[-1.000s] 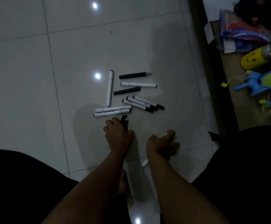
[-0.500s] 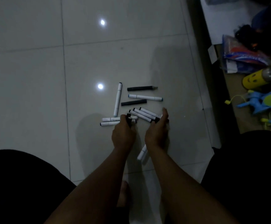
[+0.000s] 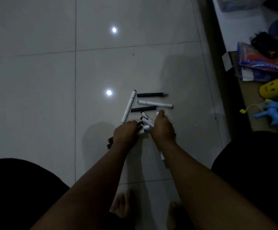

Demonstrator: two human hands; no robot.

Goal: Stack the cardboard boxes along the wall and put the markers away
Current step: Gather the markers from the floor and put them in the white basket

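Observation:
Several markers lie on the pale tiled floor (image 3: 52, 97). A white marker (image 3: 128, 107) lies steeply tilted, a black marker (image 3: 152, 94) lies flat at the far side, another white marker (image 3: 154, 104) and a second black marker (image 3: 143, 109) lie below it. My left hand (image 3: 125, 136) is shut on a bundle of markers (image 3: 110, 142) whose dark ends stick out to its left. My right hand (image 3: 162, 128) is shut on a white marker (image 3: 162, 156) that pokes out below the wrist, fingers over a small marker pile (image 3: 146, 121). No cardboard boxes are in view.
A dark strip (image 3: 217, 72) borders the floor on the right. Beyond it lie a colourful plastic bag (image 3: 257, 67), a yellow smiley bottle (image 3: 272, 88) and blue toys (image 3: 277, 113). My bare feet (image 3: 123, 206) and dark-clothed knees are at the bottom.
Both hands moved forward onto the marker pile. The two white markers at the near left left the floor and my left hand's bundle grew. My right hand reached over the middle markers.

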